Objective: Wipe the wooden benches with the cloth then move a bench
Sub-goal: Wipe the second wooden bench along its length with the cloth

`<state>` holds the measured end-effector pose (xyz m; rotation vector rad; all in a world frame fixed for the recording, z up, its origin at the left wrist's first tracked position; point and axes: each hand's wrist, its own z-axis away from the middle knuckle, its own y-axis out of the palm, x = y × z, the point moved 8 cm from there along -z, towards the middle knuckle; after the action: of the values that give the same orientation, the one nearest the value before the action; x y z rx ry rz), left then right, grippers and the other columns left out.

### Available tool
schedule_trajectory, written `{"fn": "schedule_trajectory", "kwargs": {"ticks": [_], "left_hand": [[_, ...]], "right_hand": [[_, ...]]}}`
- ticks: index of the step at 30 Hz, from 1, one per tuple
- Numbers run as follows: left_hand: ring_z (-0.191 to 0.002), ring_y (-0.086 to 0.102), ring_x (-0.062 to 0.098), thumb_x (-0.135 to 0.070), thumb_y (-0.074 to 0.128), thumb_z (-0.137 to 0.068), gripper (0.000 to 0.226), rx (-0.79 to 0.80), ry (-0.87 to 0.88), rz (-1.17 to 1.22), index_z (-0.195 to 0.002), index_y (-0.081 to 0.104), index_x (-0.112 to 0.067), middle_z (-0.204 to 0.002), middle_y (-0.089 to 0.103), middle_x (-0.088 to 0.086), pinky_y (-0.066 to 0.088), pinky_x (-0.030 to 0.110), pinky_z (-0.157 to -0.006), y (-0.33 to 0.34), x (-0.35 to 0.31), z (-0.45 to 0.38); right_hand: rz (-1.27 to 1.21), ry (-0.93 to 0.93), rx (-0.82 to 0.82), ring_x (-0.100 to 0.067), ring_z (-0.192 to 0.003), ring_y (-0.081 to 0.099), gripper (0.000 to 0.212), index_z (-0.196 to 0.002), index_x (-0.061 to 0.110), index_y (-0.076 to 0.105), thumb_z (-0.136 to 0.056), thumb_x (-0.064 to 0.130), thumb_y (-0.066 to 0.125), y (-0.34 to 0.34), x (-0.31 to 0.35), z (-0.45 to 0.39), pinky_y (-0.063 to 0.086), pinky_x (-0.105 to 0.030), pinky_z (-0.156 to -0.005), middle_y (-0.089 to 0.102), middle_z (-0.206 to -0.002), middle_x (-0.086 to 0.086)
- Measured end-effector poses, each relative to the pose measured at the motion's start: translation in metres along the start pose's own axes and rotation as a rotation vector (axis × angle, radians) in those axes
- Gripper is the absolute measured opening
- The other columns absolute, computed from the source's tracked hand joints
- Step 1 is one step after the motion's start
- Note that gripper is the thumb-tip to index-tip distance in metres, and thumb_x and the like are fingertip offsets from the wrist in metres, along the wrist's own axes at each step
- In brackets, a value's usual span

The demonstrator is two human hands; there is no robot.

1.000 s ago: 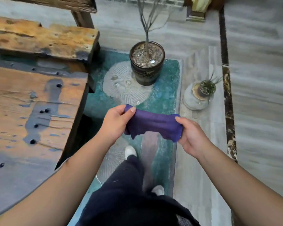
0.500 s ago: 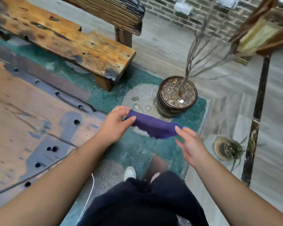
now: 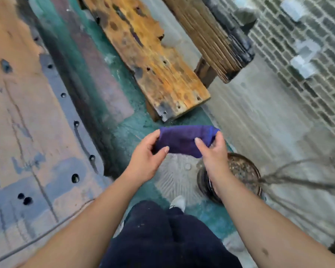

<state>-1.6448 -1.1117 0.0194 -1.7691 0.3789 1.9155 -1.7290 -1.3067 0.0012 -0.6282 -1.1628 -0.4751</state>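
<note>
1. I see one container: a dark round pot [image 3: 246, 171] on the floor at lower right, partly behind my right forearm. It holds gravelly fill, and bare grey branches [image 3: 302, 171] lean out of it to the right.
2. I can read no brand, label or writing anywhere; the frame is motion-blurred.
3. The purple cloth [image 3: 184, 140] hangs in the air between my hands, folded into a short band above the green mat [image 3: 124, 132].
4. My left hand [image 3: 146, 157] pinches the cloth's left end, thumb on the near side, fingers curled behind.
5. My right hand [image 3: 213, 149] pinches the right end, thumb lying across the fabric's front.
6. The orange-stained wooden bench [image 3: 155, 60] stands just beyond the cloth, apart from it; a darker bench [image 3: 209, 29] lies behind it.
7. A wide worn wooden surface [image 3: 23, 113] fills the left side.
</note>
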Motion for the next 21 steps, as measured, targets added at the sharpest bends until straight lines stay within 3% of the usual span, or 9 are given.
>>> {"fn": "schedule_trajectory", "kwargs": {"ticks": [2,4,9,12,15,19,21], "left_hand": [[-0.117,0.055,0.008,-0.002,0.067,-0.088,0.049,-0.082,-0.032,-0.105,-0.132,0.053,-0.017,-0.129,0.057,-0.004,0.037,0.013,-0.101,-0.002,0.022,-0.027],[-0.121,0.055,0.018,-0.003,0.064,-0.09,0.049,-0.105,-0.065,-0.203,-0.137,0.049,-0.003,-0.134,0.057,0.008,0.037,0.012,-0.099,-0.006,0.05,-0.055],[-0.128,0.05,0.029,-0.016,0.056,-0.094,0.062,-0.082,-0.217,-0.365,-0.15,0.031,-0.016,-0.144,0.049,0.009,0.043,0.044,-0.101,-0.018,0.14,-0.126],[-0.118,0.055,0.037,-0.023,0.051,-0.097,0.066,0.03,-0.308,-0.401,-0.154,0.018,-0.025,-0.139,0.054,0.012,0.046,0.048,-0.093,-0.017,0.197,-0.168],[-0.113,0.057,0.038,-0.019,0.052,-0.096,0.065,0.049,-0.324,-0.33,-0.153,0.02,-0.024,-0.134,0.057,0.014,0.047,0.044,-0.09,-0.017,0.229,-0.205],[-0.119,0.054,0.031,-0.024,0.056,-0.095,0.069,0.061,-0.357,-0.317,-0.154,0.02,-0.02,-0.138,0.055,0.009,0.038,0.025,-0.087,-0.01,0.262,-0.242],[-0.116,0.056,0.029,-0.028,0.056,-0.094,0.072,0.051,-0.39,-0.315,-0.154,0.018,-0.022,-0.133,0.059,0.008,0.029,0.017,-0.076,-0.004,0.281,-0.259]], "right_hand": [[0.088,0.01,0.022,-0.028,-0.101,0.064,0.033,-0.103,0.025,0.053,-0.076,0.022,0.072,0.024,-0.011,-0.04,0.05,-0.05,-0.094,0.066,-0.107,-0.012],[0.171,0.042,0.074,-0.027,-0.102,0.063,0.035,-0.109,0.018,0.051,-0.08,0.017,0.07,0.052,-0.029,-0.08,0.048,-0.051,-0.095,0.064,-0.108,-0.011],[0.395,0.061,0.188,-0.026,-0.099,0.064,0.032,-0.113,0.014,0.05,-0.086,0.016,0.068,0.103,-0.074,-0.175,0.049,-0.044,-0.091,0.066,-0.104,-0.006],[0.491,0.068,0.231,-0.025,-0.1,0.063,0.034,-0.117,0.013,0.05,-0.088,0.019,0.067,0.121,-0.1,-0.225,0.049,-0.042,-0.091,0.065,-0.107,-0.006],[0.598,0.084,0.288,-0.022,-0.101,0.061,0.043,-0.125,0.015,0.047,-0.088,0.022,0.068,0.133,-0.122,-0.261,0.047,-0.037,-0.088,0.064,-0.112,-0.004],[0.617,0.115,0.29,-0.001,-0.102,0.056,0.057,-0.135,0.025,0.042,-0.087,0.012,0.069,0.142,-0.144,-0.297,0.037,-0.002,-0.078,0.058,-0.111,0.021],[0.644,0.149,0.291,-0.003,-0.11,0.054,0.061,-0.14,0.023,0.039,-0.087,0.012,0.068,0.146,-0.159,-0.317,0.037,-0.005,-0.083,0.058,-0.119,0.017]]}}
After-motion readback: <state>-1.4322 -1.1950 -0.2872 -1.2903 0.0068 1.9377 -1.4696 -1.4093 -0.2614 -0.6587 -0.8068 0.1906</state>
